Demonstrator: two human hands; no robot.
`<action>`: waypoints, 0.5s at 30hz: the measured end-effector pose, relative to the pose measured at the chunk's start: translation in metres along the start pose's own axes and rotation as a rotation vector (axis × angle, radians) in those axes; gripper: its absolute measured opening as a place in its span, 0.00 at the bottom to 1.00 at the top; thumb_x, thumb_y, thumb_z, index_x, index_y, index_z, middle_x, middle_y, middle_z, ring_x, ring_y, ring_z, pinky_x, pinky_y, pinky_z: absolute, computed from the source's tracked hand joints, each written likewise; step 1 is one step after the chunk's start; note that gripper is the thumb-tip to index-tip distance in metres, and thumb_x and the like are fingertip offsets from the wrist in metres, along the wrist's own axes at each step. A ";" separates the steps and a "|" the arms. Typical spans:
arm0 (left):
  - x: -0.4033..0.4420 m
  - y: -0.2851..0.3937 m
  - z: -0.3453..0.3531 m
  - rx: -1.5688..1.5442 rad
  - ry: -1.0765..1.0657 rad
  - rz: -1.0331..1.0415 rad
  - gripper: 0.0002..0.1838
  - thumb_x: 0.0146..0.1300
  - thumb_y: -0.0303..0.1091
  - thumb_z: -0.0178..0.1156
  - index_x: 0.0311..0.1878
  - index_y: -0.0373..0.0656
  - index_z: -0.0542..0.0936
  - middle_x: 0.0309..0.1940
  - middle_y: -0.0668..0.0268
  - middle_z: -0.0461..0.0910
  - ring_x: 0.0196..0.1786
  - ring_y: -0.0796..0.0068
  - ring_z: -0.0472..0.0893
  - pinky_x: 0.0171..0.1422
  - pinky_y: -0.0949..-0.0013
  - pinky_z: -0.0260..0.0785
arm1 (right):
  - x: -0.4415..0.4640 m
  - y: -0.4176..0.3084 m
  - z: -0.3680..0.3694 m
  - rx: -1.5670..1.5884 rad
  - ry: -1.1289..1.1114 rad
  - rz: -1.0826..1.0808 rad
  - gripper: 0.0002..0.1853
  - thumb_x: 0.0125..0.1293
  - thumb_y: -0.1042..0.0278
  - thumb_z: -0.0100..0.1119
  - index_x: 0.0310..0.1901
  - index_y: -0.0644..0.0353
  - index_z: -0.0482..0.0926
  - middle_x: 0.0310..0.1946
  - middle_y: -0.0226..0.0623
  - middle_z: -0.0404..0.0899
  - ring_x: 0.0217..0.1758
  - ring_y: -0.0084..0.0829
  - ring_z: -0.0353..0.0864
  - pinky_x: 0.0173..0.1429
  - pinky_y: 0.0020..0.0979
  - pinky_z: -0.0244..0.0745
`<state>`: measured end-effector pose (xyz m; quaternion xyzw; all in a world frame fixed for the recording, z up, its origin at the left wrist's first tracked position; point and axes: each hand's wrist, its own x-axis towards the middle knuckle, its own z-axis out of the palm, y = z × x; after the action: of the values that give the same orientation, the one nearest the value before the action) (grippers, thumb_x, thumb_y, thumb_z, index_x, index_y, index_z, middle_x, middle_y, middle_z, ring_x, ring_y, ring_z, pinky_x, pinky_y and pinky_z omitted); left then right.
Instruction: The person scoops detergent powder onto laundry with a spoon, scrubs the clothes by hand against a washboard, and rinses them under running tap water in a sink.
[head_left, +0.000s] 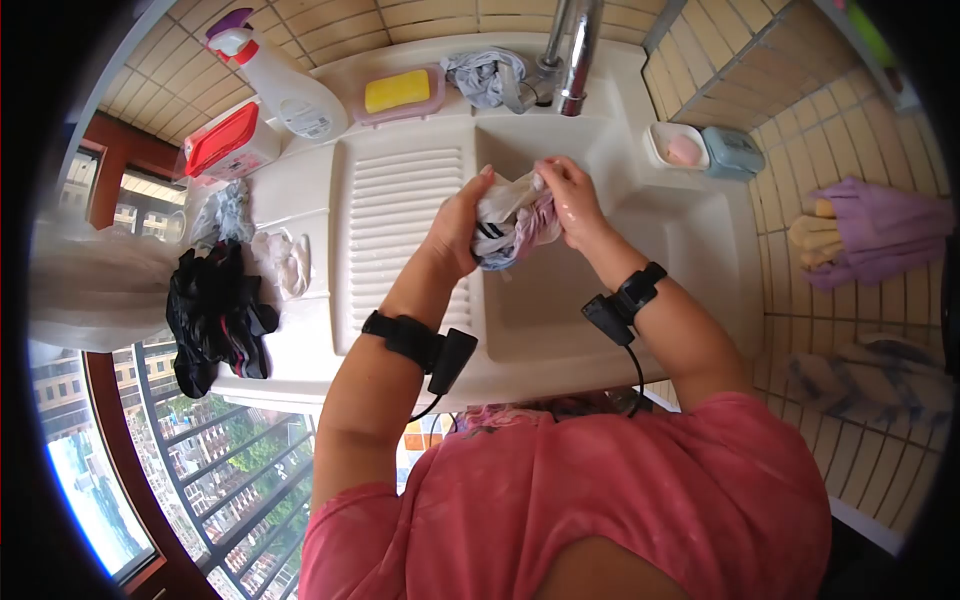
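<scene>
A bunched wet-looking cloth (517, 222), white with pink, pale blue and a small dark patch, is held up over the sink basin (600, 310), near the ribbed washboard (405, 220). My left hand (461, 225) grips its left side, thumb pointing up. On the upper right, my right hand (573, 198) pinches the cloth, fingers closed over its edge. Water or suds glisten on the back of that hand. The cloth's kind is hidden by its folds. Behind the hands, the chrome tap (575, 70) shows no visible stream.
Along the back stand a spray bottle (290, 95), a red-lidded box (225, 140), a yellow sponge (397, 91) and a grey cloth (485, 78). Black clothing (220, 310) and small pale garments (283, 262) lie left. A soap dish (678, 148) sits right, below a purple cloth (885, 230).
</scene>
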<state>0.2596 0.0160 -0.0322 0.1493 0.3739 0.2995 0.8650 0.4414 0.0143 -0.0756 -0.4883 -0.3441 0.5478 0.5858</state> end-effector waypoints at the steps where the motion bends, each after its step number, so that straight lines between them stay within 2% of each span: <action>1: -0.004 0.010 -0.009 0.002 0.007 0.010 0.27 0.75 0.56 0.54 0.55 0.37 0.79 0.45 0.56 0.85 0.46 0.62 0.86 0.54 0.59 0.80 | -0.001 0.001 0.016 0.059 0.022 0.100 0.11 0.70 0.61 0.67 0.42 0.60 0.80 0.33 0.27 0.79 0.36 0.17 0.75 0.42 0.24 0.73; 3: -0.015 0.035 -0.030 0.296 0.074 0.198 0.26 0.74 0.54 0.57 0.53 0.36 0.80 0.42 0.58 0.85 0.43 0.65 0.86 0.50 0.63 0.79 | 0.001 0.005 0.051 0.056 0.000 0.174 0.13 0.69 0.59 0.69 0.41 0.60 0.80 0.33 0.25 0.77 0.34 0.16 0.74 0.39 0.26 0.73; 4: -0.026 0.046 -0.034 0.492 0.218 0.371 0.26 0.72 0.53 0.59 0.53 0.36 0.81 0.41 0.61 0.85 0.42 0.69 0.84 0.49 0.65 0.77 | 0.005 0.010 0.071 -0.038 -0.065 0.038 0.12 0.69 0.59 0.68 0.41 0.59 0.80 0.32 0.27 0.79 0.32 0.21 0.76 0.38 0.29 0.74; 5: -0.033 0.054 -0.044 0.726 0.390 0.520 0.25 0.71 0.53 0.59 0.51 0.38 0.84 0.42 0.58 0.85 0.43 0.62 0.85 0.51 0.62 0.76 | 0.009 0.013 0.089 -0.130 -0.126 -0.098 0.11 0.69 0.60 0.68 0.41 0.58 0.80 0.32 0.30 0.80 0.31 0.25 0.78 0.37 0.32 0.75; 6: -0.037 0.062 -0.068 0.970 0.484 0.529 0.25 0.70 0.54 0.58 0.50 0.40 0.85 0.44 0.56 0.85 0.46 0.57 0.84 0.54 0.60 0.75 | 0.014 0.022 0.103 -0.123 -0.129 -0.099 0.11 0.69 0.60 0.68 0.41 0.58 0.80 0.32 0.30 0.80 0.31 0.25 0.78 0.37 0.32 0.75; 8: -0.043 0.064 -0.106 1.423 0.636 0.555 0.25 0.70 0.55 0.56 0.47 0.42 0.87 0.48 0.53 0.83 0.53 0.49 0.81 0.60 0.56 0.73 | 0.022 0.043 0.124 -0.607 -0.064 -0.474 0.07 0.68 0.64 0.65 0.40 0.56 0.80 0.33 0.37 0.82 0.32 0.40 0.82 0.38 0.39 0.77; 9: -0.052 0.058 -0.117 1.639 0.685 0.572 0.25 0.70 0.55 0.55 0.46 0.42 0.88 0.51 0.52 0.82 0.55 0.45 0.78 0.62 0.54 0.71 | 0.015 0.048 0.128 -0.605 -0.065 -0.472 0.07 0.68 0.64 0.65 0.40 0.56 0.80 0.33 0.37 0.82 0.32 0.40 0.82 0.38 0.39 0.77; 10: -0.063 0.043 -0.113 1.747 0.794 0.628 0.24 0.71 0.54 0.53 0.44 0.43 0.88 0.51 0.54 0.82 0.56 0.46 0.77 0.63 0.49 0.69 | 0.000 0.053 0.132 -0.697 -0.110 -0.602 0.06 0.66 0.66 0.65 0.40 0.55 0.80 0.34 0.39 0.82 0.35 0.44 0.81 0.39 0.41 0.78; 11: -0.066 0.026 -0.121 1.795 0.815 0.723 0.21 0.72 0.50 0.54 0.41 0.43 0.87 0.49 0.55 0.81 0.52 0.47 0.77 0.59 0.48 0.69 | -0.016 0.058 0.134 -0.791 -0.161 -0.728 0.05 0.64 0.67 0.65 0.40 0.54 0.79 0.35 0.41 0.82 0.37 0.49 0.81 0.40 0.44 0.79; 13: -0.080 -0.010 -0.118 1.848 0.761 0.854 0.10 0.70 0.39 0.55 0.40 0.45 0.82 0.43 0.57 0.78 0.48 0.48 0.74 0.53 0.47 0.66 | -0.047 0.053 0.122 -0.868 -0.303 -0.792 0.07 0.60 0.69 0.66 0.39 0.53 0.79 0.33 0.38 0.80 0.38 0.46 0.82 0.41 0.45 0.80; 15: -0.088 -0.038 -0.123 1.832 0.690 1.000 0.10 0.68 0.41 0.57 0.39 0.45 0.81 0.43 0.58 0.78 0.49 0.49 0.75 0.54 0.48 0.65 | -0.072 0.050 0.111 -0.926 -0.413 -0.821 0.09 0.57 0.71 0.67 0.38 0.54 0.78 0.32 0.38 0.79 0.38 0.46 0.82 0.42 0.46 0.79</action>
<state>0.1374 -0.0645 -0.0845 0.7777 0.5736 0.2510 0.0564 0.3100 -0.0385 -0.0821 -0.4037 -0.8085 0.1574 0.3982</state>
